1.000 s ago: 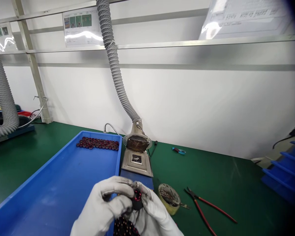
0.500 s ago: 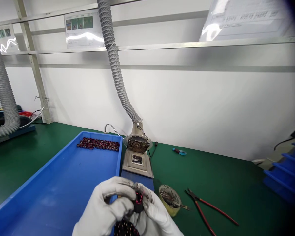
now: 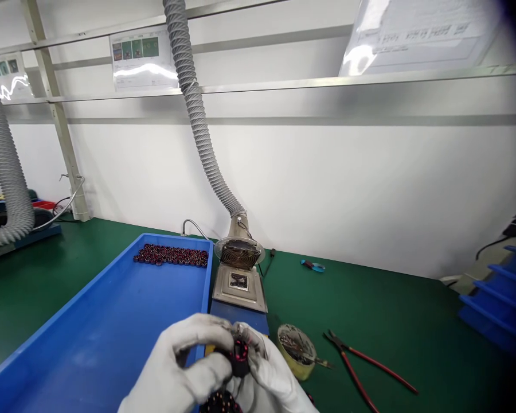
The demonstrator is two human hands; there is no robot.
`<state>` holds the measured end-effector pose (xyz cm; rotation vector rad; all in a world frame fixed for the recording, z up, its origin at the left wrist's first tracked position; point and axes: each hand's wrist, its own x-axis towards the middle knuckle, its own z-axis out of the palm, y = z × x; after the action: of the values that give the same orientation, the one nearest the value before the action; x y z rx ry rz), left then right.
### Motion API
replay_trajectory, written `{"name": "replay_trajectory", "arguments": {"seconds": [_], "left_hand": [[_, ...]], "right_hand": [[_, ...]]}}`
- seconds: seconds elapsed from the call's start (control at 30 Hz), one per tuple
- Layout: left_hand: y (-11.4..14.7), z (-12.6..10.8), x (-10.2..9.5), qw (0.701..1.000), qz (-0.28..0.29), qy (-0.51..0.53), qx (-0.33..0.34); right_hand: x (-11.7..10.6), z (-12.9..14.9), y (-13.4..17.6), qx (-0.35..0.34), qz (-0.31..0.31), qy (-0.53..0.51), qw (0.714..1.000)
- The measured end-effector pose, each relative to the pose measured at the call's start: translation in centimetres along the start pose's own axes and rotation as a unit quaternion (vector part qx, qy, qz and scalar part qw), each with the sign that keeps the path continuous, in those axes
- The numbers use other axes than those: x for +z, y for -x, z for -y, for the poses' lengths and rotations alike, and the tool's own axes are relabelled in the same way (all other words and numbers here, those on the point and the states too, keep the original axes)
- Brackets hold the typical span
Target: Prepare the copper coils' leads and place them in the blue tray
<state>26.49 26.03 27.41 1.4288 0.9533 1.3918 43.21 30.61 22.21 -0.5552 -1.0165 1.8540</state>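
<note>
In white gloves, both my hands work close together at the bottom middle of the head view. My left hand (image 3: 187, 364) pinches one side of a small black coil (image 3: 240, 358) with red wire on it. From the other side, the fingertips of my right hand (image 3: 269, 364) grip the same coil. Fine detail between the fingertips is hidden. Just below lies a cluster of similar black parts (image 3: 221, 402) with coppery dots, cut off by the frame. Right of my hands stands a yellowish round tin (image 3: 300, 370) with tweezers (image 3: 312, 357) across it.
A long blue tray (image 3: 112, 321) on the left holds rows of dark red coils (image 3: 171, 255) at its far end. Ahead stands a solder pot (image 3: 239, 285) under an extraction hose (image 3: 202, 126). Red-handled pliers (image 3: 348, 358), small blue cutters (image 3: 313, 265) and stacked blue bins (image 3: 499, 304) are on the right.
My left hand has shifted slightly left and its thumb sits a little differently on the coil. Both hands keep hold of the coil. The view has tilted slightly.
</note>
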Motion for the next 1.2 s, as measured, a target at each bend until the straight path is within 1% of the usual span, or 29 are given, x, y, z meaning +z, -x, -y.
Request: {"name": "replay_trajectory", "arguments": {"seconds": [0.03, 0.07, 0.13, 0.17, 0.2, 0.23, 0.27, 0.3, 0.33, 0.4, 0.43, 0.47, 0.5, 0.53, 0.57, 0.63, 0.7, 0.73, 0.77, 0.83, 0.87, 0.9, 0.93, 0.97, 1.03, 1.07, 1.1, 1.13, 1.2], "left_hand": [[0.1, -0.2, 0.3, 1.0, 0.006, -0.008, 0.024], [0.3, -0.3, 0.5, 0.998, -0.004, -0.016, 0.055], [0.6, -0.5, 0.6, 0.991, -0.045, -0.027, 0.12], [0.8, -0.6, 0.4, 0.987, -0.073, -0.025, 0.14], [0.9, -0.6, 0.3, 0.985, -0.099, -0.016, 0.143], [0.9, -0.6, 0.1, 0.984, -0.121, -0.003, 0.128], [0.7, -0.6, 0.0, 0.987, -0.132, 0.014, 0.095], [0.5, -0.6, 0.1, 0.99, -0.124, 0.033, 0.053], [0.3, -0.5, 0.3, 0.994, -0.095, 0.052, 0.004], [-0.4, 0.1, 1.1, 0.991, -0.002, 0.11, -0.072], [-0.6, 0.5, 1.7, 0.984, 0.029, 0.153, -0.088], [-0.9, 0.9, 2.2, 0.975, 0.035, 0.198, -0.09], [-1.0, 1.4, 2.7, 0.967, 0.022, 0.239, -0.084], [-1.1, 1.7, 3.1, 0.959, -0.004, 0.272, -0.075], [-1.2, 2.0, 3.3, 0.952, -0.034, 0.296, -0.062], [-1.1, 2.0, 3.1, 0.941, -0.097, 0.322, -0.03], [-0.9, 1.4, 2.5, 0.935, -0.154, 0.319, -0.009], [-0.9, 1.0, 2.2, 0.938, -0.166, 0.302, -0.016], [-0.8, 0.6, 2.0, 0.947, -0.156, 0.277, -0.034], [-0.7, 0.2, 1.9, 0.967, -0.094, 0.221, -0.085], [-0.6, 0.2, 2.0, 0.971, -0.068, 0.205, -0.101], [-0.6, 0.4, 2.2, 0.972, -0.064, 0.202, -0.106], [-0.5, 0.7, 2.4, 0.97, -0.085, 0.207, -0.1], [-0.5, 1.0, 2.5, 0.965, -0.12, 0.217, -0.088], [-0.4, 1.6, 2.5, 0.95, -0.193, 0.243, -0.048], [-0.4, 1.6, 2.3, 0.943, -0.215, 0.252, -0.026], [-0.4, 1.5, 2.1, 0.939, -0.226, 0.258, -0.008], [-0.4, 1.1, 1.9, 0.941, -0.221, 0.257, -0.004], [-0.4, 0.2, 1.7, 0.955, -0.177, 0.236, -0.042]], "right_hand": [[0.4, -0.1, 0.2, -0.025, -0.013, 0.011, 1.0], [0.9, -0.3, 0.5, -0.055, -0.03, 0.026, 0.998], [2.0, -0.7, 1.2, -0.158, -0.097, 0.084, 0.979], [2.7, -1.0, 1.5, -0.214, -0.135, 0.116, 0.96], [3.3, -1.2, 1.8, -0.269, -0.171, 0.143, 0.937], [3.8, -1.5, 2.0, -0.319, -0.201, 0.166, 0.911], [4.2, -1.7, 2.2, -0.363, -0.221, 0.188, 0.886], [4.5, -1.9, 2.3, -0.405, -0.233, 0.219, 0.856], [4.6, -2.0, 2.3, -0.452, -0.24, 0.263, 0.818], [4.5, -2.2, 2.4, -0.539, -0.235, 0.383, 0.713], [4.3, -2.3, 2.4, -0.563, -0.216, 0.44, 0.665], [4.2, -2.3, 2.3, -0.578, -0.199, 0.481, 0.629], [4.0, -2.4, 2.3, -0.585, -0.187, 0.504, 0.608], [3.9, -2.4, 2.3, -0.588, -0.188, 0.509, 0.6], [3.9, -2.5, 2.3, -0.588, -0.204, 0.5, 0.602], [4.1, -2.7, 2.3, -0.583, -0.259, 0.463, 0.615], [4.2, -2.9, 2.2, -0.577, -0.3, 0.444, 0.617], [4.2, -3.0, 2.2, -0.575, -0.311, 0.44, 0.615], [4.3, -3.0, 2.2, -0.576, -0.314, 0.439, 0.613], [4.2, -2.9, 2.2, -0.584, -0.3, 0.446, 0.608], [4.2, -2.9, 2.2, -0.588, -0.288, 0.451, 0.606], [4.2, -2.8, 2.2, -0.59, -0.278, 0.458, 0.604], [4.2, -2.7, 2.3, -0.589, -0.269, 0.465, 0.604], [4.3, -2.7, 2.3, -0.588, -0.263, 0.47, 0.603], [4.4, -2.8, 2.3, -0.586, -0.264, 0.471, 0.605], [4.5, -2.9, 2.3, -0.585, -0.267, 0.464, 0.609], [4.6, -3.1, 2.3, -0.582, -0.272, 0.454, 0.617], [4.6, -3.2, 2.2, -0.579, -0.277, 0.443, 0.626], [4.6, -3.5, 2.2, -0.572, -0.283, 0.424, 0.642]]}}
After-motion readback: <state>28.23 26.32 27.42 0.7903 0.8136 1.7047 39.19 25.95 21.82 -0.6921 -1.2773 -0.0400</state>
